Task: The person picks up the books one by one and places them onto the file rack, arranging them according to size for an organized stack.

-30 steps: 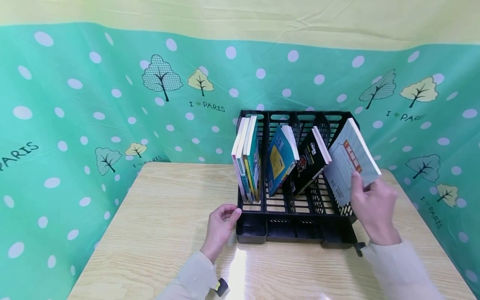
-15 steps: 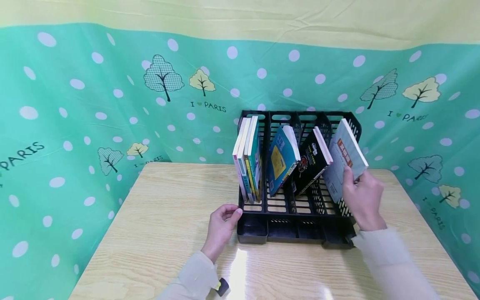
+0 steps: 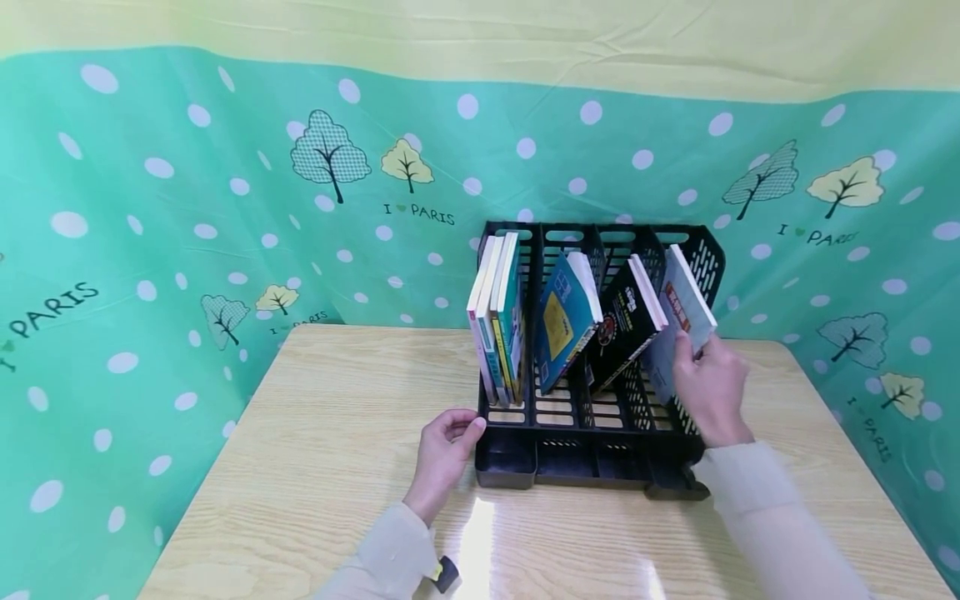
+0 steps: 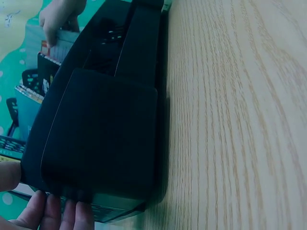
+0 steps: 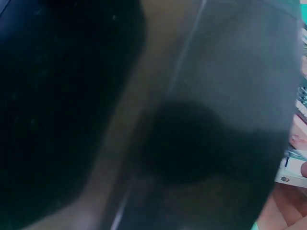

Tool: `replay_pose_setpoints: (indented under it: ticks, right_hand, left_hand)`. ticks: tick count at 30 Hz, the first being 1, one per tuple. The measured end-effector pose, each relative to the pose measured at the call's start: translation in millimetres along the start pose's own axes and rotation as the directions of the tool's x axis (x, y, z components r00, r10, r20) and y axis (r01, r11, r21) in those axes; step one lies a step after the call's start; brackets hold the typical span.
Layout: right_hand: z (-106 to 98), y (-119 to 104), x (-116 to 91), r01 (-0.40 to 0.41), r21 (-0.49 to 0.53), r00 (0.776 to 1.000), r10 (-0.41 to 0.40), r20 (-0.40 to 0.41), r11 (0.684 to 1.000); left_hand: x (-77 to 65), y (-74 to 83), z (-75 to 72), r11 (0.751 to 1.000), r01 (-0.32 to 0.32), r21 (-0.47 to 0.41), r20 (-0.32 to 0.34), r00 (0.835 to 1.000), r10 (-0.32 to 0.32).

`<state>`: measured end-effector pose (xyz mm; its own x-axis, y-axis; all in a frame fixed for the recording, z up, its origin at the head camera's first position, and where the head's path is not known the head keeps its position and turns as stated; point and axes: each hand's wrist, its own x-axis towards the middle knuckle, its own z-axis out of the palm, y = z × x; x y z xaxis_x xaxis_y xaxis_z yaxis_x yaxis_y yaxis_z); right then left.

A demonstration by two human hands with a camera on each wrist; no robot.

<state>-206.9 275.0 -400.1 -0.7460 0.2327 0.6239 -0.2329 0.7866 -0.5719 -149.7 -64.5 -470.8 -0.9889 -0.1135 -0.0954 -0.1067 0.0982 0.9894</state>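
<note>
A pale grey book [image 3: 662, 354] with a red label leans in the rightmost compartment of the black book rack [image 3: 570, 433]. My right hand [image 3: 711, 392] grips it by its near upper edge, thumb on the cover. Dark plastic fills most of the right wrist view, where only part of that hand [image 5: 284, 208] shows at the right edge. At the rack's front left corner, my left hand [image 3: 441, 458] holds the wall between thumb and fingers; its fingertips [image 4: 52, 213] appear under the corner in the left wrist view.
Several thin books [image 3: 495, 317] stand in the left compartment. A blue book [image 3: 561, 321] and a black book [image 3: 618, 325] lean in the middle ones. Small trays [image 3: 506, 468] line the rack's front. Behind the wooden table [image 3: 337, 400] hangs a green curtain [image 3: 247, 217].
My right hand has moved left with the grey book, bringing it further into the rightmost compartment, close to the black book. The left hand stays on the rack's corner.
</note>
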Motion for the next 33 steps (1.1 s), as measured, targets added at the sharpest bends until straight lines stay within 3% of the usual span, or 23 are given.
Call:
replay_pose_setpoints:
  ticks: [14,29,33]
  right_hand:
    - [21,4,1,-0.127,0.011,0.992,0.127,0.0,0.992]
    - [27,6,2,-0.164,0.015,0.986,0.164,0.019,0.986]
    - [27,7,2,-0.172,0.013,0.985,0.171,0.023,0.985]
  left_hand:
    - [-0.5,0.2,0.0,1.0,0.005,0.011,0.001,1.0,-0.005]
    - [-0.5,1.2,-0.1,1.0,0.015,0.004,0.005,1.0,-0.015]
    - [-3.5,8.8,-1.0,1.0,0.015,0.004,0.013,1.0,-0.015]
